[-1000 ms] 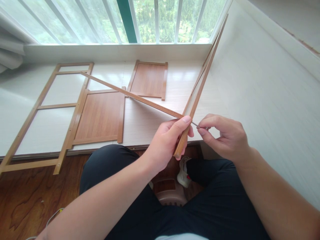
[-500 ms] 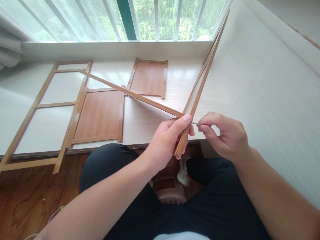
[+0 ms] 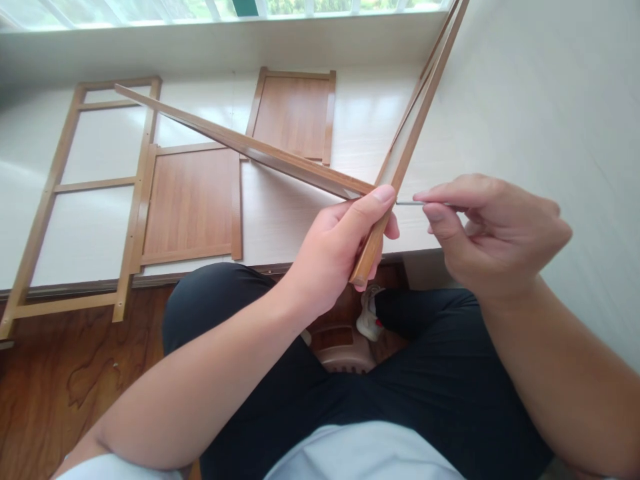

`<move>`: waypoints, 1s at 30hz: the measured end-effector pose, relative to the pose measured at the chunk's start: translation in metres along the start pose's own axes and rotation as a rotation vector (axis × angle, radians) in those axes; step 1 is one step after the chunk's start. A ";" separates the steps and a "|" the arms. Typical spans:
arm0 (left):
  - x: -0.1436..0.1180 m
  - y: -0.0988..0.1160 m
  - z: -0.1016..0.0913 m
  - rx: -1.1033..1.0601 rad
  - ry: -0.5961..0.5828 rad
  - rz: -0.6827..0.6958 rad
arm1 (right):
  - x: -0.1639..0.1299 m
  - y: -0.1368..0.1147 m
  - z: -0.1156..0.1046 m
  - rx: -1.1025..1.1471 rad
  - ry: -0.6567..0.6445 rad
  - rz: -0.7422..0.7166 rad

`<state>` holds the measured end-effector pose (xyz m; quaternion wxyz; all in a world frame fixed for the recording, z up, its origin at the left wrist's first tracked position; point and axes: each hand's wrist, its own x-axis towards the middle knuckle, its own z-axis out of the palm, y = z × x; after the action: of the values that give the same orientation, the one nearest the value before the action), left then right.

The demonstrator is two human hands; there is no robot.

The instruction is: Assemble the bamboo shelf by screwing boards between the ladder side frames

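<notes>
— Frame (image 3: 410, 127) rail up off the tabletop (image 3: 300, 227), leaning along the right wall, with a slat (image 3: 240, 145) meeting it at the corner.

— And the left hand (image 3: 340, 253)?

— Grip clamped right on that joint, thumb over the top.

— Right hand (image 3: 490, 233)?

— Fingers pinched together on a thin metal tool (image 3: 410, 203), tip touching the rail beside the thumb.

— Behind?

— Ladder frame (image 3: 75, 193) and two panels (image 3: 193, 203) flat on the tabletop.

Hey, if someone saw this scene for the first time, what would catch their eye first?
Probably the two hands at centre: the left hand grips a wooden frame where two slats meet, while the right hand pinches a thin metal tool against it. Behind, brown panels lie flat on the white ledge.
</notes>
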<state>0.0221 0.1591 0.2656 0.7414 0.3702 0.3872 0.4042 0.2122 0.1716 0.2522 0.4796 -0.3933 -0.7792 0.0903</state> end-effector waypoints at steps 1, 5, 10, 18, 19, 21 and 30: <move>0.000 0.000 0.000 0.004 -0.007 0.008 | 0.000 0.000 0.001 -0.006 0.016 -0.007; 0.000 0.000 0.002 0.038 -0.014 0.066 | 0.000 0.000 0.002 -0.033 0.002 -0.049; -0.001 0.001 0.004 0.122 0.026 0.090 | -0.002 -0.002 -0.001 -0.104 -0.092 -0.057; -0.001 0.004 0.006 0.169 0.041 0.087 | 0.001 -0.007 -0.006 -0.156 -0.197 -0.095; 0.000 0.004 0.006 0.165 0.053 0.079 | 0.002 -0.007 -0.006 -0.164 -0.192 -0.099; 0.001 0.004 0.007 0.154 0.069 0.062 | 0.003 -0.008 -0.005 -0.174 -0.193 -0.097; 0.000 0.005 0.006 0.139 0.063 0.017 | -0.005 -0.008 0.002 -0.123 -0.107 0.117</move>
<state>0.0264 0.1596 0.2722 0.6979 0.4112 0.4344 0.3939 0.2073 0.1629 0.2515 0.4063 -0.4616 -0.7833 0.0912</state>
